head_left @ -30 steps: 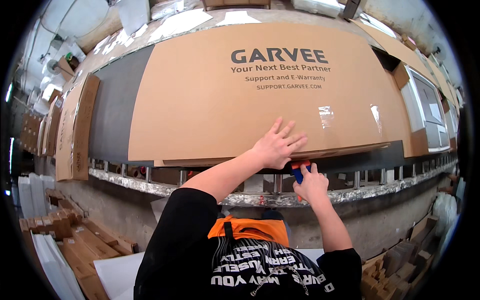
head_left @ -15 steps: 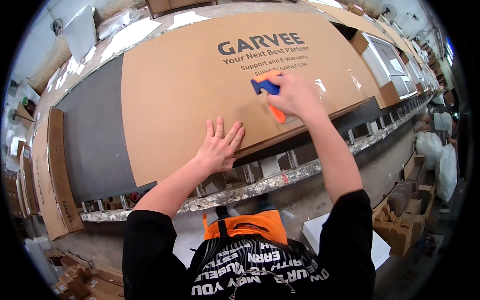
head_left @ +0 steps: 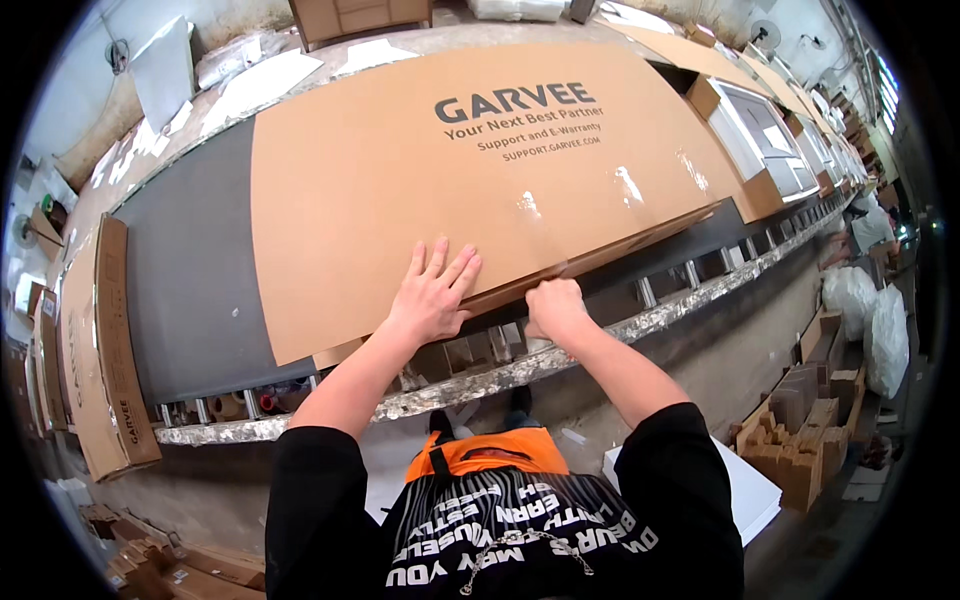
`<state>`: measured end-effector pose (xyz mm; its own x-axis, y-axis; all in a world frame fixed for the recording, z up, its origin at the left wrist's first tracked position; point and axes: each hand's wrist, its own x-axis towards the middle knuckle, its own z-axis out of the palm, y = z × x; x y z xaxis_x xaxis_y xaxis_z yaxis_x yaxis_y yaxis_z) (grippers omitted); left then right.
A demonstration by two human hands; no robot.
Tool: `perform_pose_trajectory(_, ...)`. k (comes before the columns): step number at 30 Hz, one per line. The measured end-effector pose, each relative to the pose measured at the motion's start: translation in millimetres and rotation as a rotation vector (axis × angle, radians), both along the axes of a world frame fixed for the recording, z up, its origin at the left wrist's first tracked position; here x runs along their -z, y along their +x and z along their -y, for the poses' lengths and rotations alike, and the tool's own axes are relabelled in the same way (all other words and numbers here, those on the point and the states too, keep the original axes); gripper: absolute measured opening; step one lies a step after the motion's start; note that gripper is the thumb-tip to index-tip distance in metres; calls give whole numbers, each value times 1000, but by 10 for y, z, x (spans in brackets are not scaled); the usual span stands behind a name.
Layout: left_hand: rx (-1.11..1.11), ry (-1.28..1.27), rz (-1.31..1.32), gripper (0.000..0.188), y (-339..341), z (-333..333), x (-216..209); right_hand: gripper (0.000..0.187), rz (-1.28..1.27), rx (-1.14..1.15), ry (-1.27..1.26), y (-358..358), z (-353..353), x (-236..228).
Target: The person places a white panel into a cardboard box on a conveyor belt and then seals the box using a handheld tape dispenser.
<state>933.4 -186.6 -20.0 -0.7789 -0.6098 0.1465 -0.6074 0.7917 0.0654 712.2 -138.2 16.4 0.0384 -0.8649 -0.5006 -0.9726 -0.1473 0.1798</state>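
A large flat brown carton (head_left: 350, 190) with dark print lies on a conveyor in front of me. My left hand (head_left: 432, 292) rests flat on its near edge, fingers spread. My right hand (head_left: 557, 308) is closed in a fist against the carton's near side, just below the top edge. The blue and orange tape dispenser it held a moment ago is hidden behind the fist and the carton. A clear tape strip (head_left: 528, 207) runs down the top toward my right hand. More short shiny strips (head_left: 627, 184) lie farther right along the same edge.
Under the carton runs a dark conveyor belt (head_left: 190, 260) with metal rollers and a worn front rail (head_left: 460, 387). Another carton (head_left: 105, 350) stands at the left end. White-panelled furniture in open cartons (head_left: 765, 135) lines the right. Cardboard pieces (head_left: 805, 430) fill a box at lower right.
My right hand has come down and left from above the carton to its near side, leaving a new tape strip on top. My left hand stays on the edge.
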Motion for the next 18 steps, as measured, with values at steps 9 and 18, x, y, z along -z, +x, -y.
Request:
perform_pose_trajectory(9,-326,57,79,107,1033,-296,-28,47,424,-74,-372,919,-212,-1002)
perform_pose_trajectory(18,-286,74,-159,107,1179,-266,226,42,334,-88,-107,1688,263,-887)
